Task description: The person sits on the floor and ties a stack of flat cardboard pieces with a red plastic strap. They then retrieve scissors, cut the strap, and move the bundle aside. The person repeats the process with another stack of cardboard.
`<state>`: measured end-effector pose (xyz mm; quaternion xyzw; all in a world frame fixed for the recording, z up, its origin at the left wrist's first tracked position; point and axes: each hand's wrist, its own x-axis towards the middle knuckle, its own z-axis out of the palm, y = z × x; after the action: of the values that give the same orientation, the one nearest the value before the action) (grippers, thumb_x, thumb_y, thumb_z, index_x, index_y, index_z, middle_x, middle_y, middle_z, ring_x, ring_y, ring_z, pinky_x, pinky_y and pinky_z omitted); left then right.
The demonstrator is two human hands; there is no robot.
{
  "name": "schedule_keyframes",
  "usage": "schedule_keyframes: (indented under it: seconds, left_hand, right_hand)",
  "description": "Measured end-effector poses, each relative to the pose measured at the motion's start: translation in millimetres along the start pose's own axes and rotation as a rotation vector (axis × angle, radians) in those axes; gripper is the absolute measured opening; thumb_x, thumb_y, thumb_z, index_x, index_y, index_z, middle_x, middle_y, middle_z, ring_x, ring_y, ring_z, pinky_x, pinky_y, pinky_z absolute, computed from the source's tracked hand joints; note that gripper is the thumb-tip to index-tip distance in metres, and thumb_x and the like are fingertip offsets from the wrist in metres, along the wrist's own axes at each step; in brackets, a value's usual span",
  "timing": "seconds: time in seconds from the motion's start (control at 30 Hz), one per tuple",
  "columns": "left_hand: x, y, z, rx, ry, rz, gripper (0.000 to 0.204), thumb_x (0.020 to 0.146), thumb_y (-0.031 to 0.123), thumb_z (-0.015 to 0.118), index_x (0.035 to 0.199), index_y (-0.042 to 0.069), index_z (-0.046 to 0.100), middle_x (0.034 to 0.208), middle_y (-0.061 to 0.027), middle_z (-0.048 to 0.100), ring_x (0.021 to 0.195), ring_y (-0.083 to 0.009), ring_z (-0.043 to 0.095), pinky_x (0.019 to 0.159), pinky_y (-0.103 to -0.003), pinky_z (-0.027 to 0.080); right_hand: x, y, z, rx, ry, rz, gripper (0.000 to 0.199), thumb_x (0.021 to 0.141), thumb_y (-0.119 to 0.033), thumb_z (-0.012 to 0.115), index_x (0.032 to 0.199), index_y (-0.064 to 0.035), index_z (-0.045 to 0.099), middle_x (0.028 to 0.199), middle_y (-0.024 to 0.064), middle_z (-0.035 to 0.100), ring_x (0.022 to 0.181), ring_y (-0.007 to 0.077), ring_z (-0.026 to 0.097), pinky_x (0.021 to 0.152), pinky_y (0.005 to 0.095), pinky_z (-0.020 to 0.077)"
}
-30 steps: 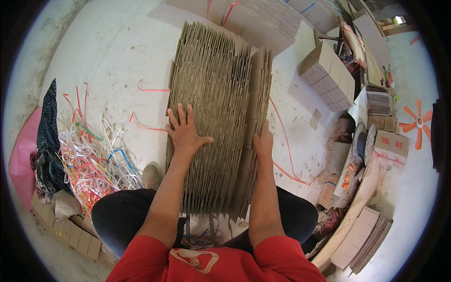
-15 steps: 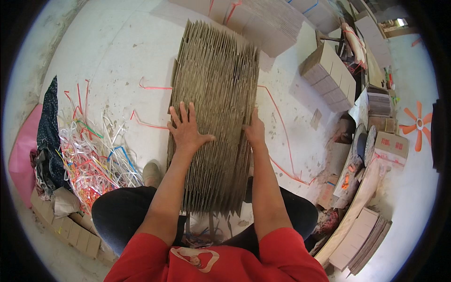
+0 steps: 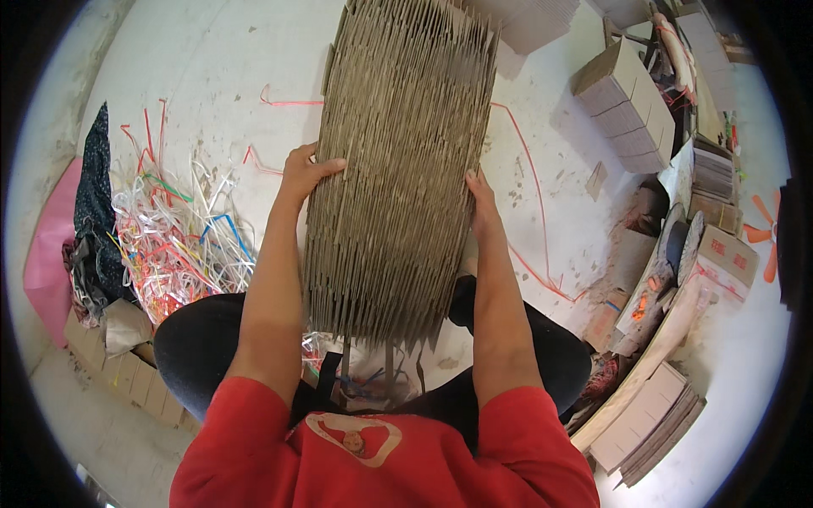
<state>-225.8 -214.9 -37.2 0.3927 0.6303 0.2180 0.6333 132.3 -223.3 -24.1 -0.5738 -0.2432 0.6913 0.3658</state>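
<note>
A long stack of brown cardboard sheets (image 3: 394,186), packed tightly on edge, lies lengthwise in front of me between my knees. My left hand (image 3: 306,173) grips its left side, the thumb resting over the top edges and the fingers going down the side. On the opposite side, my right hand (image 3: 481,203) presses against the stack, its thumb up along the edge; its other fingers are mostly hidden. Red strapping bands (image 3: 532,169) stick out from both sides of the stack and trail on the floor.
A tangled heap of plastic straps (image 3: 182,245) lies left, by a dark cloth (image 3: 91,203) and a pink sheet (image 3: 51,254). More bundled cardboard (image 3: 631,106) stands at the far right. A carton (image 3: 724,258), a wooden board (image 3: 648,364) and an orange-bladed fan (image 3: 766,235) are right.
My left hand has moved from lying spread on top of the stack to gripping its left side. The right hand stays on the right side. The whole view has shifted, with the stack higher in it.
</note>
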Motion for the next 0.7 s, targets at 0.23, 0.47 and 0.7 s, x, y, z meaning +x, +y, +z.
schedule_keyframes:
  seconds: [0.23,0.47,0.7]
  left_hand:
    - [-8.0,13.6,39.1,-0.471,0.015,0.022,0.092,0.062,0.019,0.078,0.138,0.006,0.029,0.122,-0.013,0.052,0.11,-0.0247,0.051,0.091,-0.037,0.042]
    - [-29.5,47.7,48.3,-0.395,-0.011,0.133,0.094,0.057,0.012,0.078,0.138,0.002,0.03,0.124,-0.0112,0.05,0.113,-0.0249,0.049,0.096,-0.036,0.039]
    - [-43.7,73.9,36.6,-0.281,-0.037,0.237,0.083,0.061,0.014,0.074,0.134,0.001,0.036,0.119,-0.0088,0.054,0.107,-0.0207,0.052,0.093,-0.033,0.04]
  right_hand:
    - [12.4,18.8,13.1,0.081,-0.004,-0.158,0.08,0.082,-0.031,0.061,0.143,-0.0049,0.017,0.139,0.0129,0.035,0.125,0.0236,0.036,0.103,0.0339,0.0288]
    - [-4.8,-0.6,19.4,0.104,0.046,-0.114,0.08,0.079,-0.028,0.064,0.142,-0.0028,0.021,0.137,0.0141,0.037,0.124,0.0244,0.038,0.103,0.0341,0.0282]
    - [-10.5,-34.5,33.7,-0.033,0.144,-0.08,0.075,0.082,-0.036,0.062,0.14,-0.0024,0.027,0.132,0.0128,0.043,0.118,0.0236,0.043,0.1,0.035,0.0314]
